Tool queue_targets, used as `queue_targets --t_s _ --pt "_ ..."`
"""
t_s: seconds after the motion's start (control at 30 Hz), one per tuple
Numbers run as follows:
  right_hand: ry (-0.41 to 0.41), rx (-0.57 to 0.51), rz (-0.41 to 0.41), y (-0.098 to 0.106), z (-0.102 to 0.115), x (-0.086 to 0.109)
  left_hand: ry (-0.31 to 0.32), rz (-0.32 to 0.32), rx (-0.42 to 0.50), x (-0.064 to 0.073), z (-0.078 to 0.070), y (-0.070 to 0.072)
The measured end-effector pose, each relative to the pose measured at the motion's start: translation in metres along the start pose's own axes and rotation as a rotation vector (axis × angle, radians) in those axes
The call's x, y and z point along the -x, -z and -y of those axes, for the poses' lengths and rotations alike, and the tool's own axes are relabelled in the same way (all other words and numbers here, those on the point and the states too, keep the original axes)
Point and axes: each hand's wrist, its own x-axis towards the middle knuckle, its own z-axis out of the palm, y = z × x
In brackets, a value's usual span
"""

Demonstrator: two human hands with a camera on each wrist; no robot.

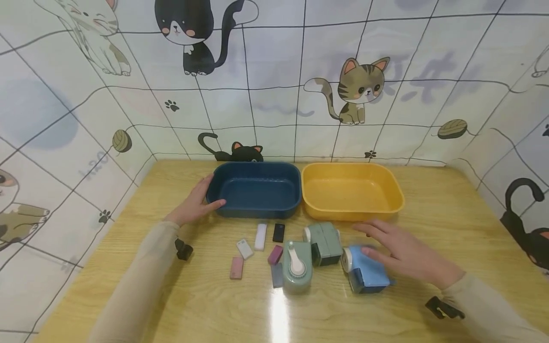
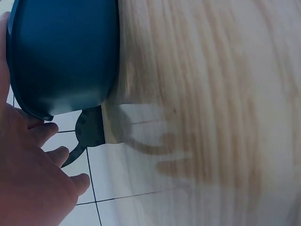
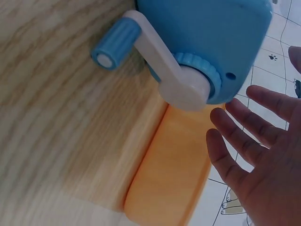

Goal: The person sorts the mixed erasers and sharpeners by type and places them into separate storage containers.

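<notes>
My left hand [image 1: 198, 201] rests against the left end of the dark blue bin [image 1: 257, 213], thumb extended along its front. In the left wrist view, the fingers lie loosely spread by the bin's corner. Fingers apart and slightly bent, my right hand [image 1: 401, 250] is over the blue hand-crank pencil sharpener [image 1: 371, 269], holding nothing. The right wrist view shows the white crank [image 3: 162, 56] with its blue knob, fingertips close to the sharpener's body. Left of it are a grey-green sharpener [image 1: 328, 243] and a lighter green sharpener [image 1: 296, 276] with its white crank facing up.
A yellow bin [image 1: 353, 213] stands right of the blue one by the back wall. Several small rectangular blocks lie before the blue bin, among them a white block [image 1: 260, 237], a black block [image 1: 279, 233], a pink block [image 1: 236, 267] and a purple block [image 1: 275, 255].
</notes>
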Motion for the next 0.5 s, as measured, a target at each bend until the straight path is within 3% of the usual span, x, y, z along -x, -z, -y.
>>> queue_targets --t_s 0.1,0.33,0.5 --pt "-0.001 -0.012 0.012 -0.004 0.0 0.001 -0.005 -0.009 0.011 0.002 0.002 -0.001" --pt "-0.036 -0.038 0.027 -0.01 0.001 0.007 -0.086 -0.065 0.025 -0.002 0.003 -0.006" --pt "-0.082 -0.096 0.043 -0.013 0.003 0.007 -0.075 -0.086 0.008 -0.009 0.005 -0.004"
